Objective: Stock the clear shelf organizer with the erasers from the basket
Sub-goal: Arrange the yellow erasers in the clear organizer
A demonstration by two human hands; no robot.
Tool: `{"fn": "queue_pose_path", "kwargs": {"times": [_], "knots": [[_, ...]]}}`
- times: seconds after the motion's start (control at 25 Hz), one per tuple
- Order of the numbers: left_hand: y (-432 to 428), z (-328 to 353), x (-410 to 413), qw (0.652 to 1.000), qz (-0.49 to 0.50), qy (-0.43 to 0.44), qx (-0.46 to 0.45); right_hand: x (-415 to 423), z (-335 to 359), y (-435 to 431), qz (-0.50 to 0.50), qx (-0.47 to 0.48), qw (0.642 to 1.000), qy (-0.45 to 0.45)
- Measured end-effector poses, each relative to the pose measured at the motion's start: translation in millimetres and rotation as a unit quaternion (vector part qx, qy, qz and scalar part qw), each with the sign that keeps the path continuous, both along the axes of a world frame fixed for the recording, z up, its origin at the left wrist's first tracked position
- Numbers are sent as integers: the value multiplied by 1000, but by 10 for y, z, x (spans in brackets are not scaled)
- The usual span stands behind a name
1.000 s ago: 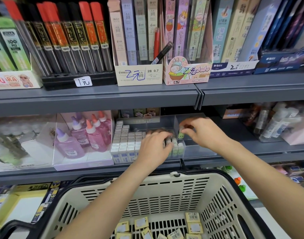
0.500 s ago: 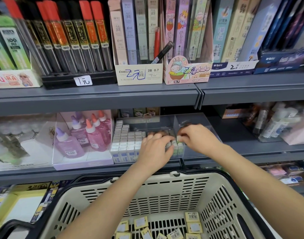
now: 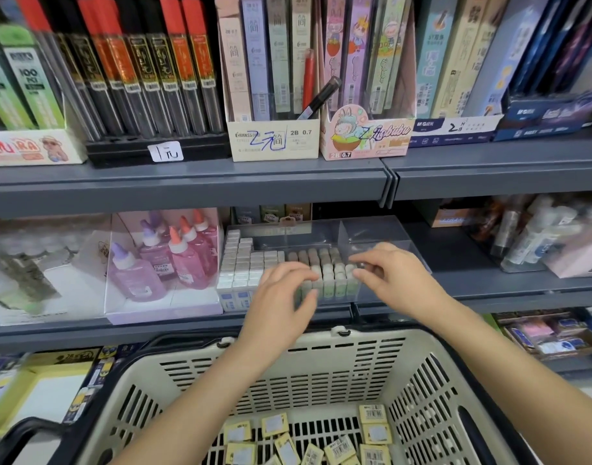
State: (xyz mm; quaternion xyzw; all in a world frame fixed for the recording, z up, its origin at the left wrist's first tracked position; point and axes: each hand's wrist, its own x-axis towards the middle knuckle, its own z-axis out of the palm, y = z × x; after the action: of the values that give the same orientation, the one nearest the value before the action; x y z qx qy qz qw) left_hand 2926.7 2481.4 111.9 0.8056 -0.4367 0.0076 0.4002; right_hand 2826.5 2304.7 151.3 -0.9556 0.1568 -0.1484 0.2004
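Organizer (image 3: 382, 231) about half stocked, 10+ erasers (image 3: 375, 432) left in basket (image 3: 321, 344). My left grip (image 3: 281, 297) and right grip (image 3: 392, 280) touch rows (image 3: 328, 273); pinch unclear.

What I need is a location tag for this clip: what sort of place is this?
Most likely a stationery shop aisle: grey shelves carry boxed pencil leads with a handwritten price tag, glue bottles stand below, and a shopping basket holds loose erasers.
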Motion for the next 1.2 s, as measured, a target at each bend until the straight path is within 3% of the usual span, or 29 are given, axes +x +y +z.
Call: {"fn": "queue_pose_path", "kwargs": {"times": [0.08,0.16,0.24,0.36,0.48,0.72,0.88,0.96,1.04,1.12,1.2], "knots": [[399,-79,-116,999,0,48,-13,-230,-18,234,19,56,998,-34],[763,-253,-224,997,-6,80,16,-415,-160,518,50,110,993,-2],[972,-464,-307,992,-1,110,65,-491,-418,823,111,108,979,130],[1010,-714,-382,976,21,173,133,-471,-999,1162,177,60,923,336],[983,-894,-448,960,18,228,162,-499,-1546,1327,159,-11,884,439],[980,-1280,-729,918,-24,266,294,-602,-2035,1438,205,-180,883,382],[966,-1395,-779,897,-32,290,331,-651,-1987,1361,180,-181,890,377],[982,-1404,-770,881,-3,349,319,-646,-1894,1338,115,-104,929,337],[1000,-1377,-783,828,23,503,249,-603,-1796,1374,27,46,963,265],[988,-1334,-834,736,37,665,119,-535,-1732,1428,12,163,966,200],[972,-1303,-818,704,82,705,24,-502,-1687,1438,37,246,953,171]]}}
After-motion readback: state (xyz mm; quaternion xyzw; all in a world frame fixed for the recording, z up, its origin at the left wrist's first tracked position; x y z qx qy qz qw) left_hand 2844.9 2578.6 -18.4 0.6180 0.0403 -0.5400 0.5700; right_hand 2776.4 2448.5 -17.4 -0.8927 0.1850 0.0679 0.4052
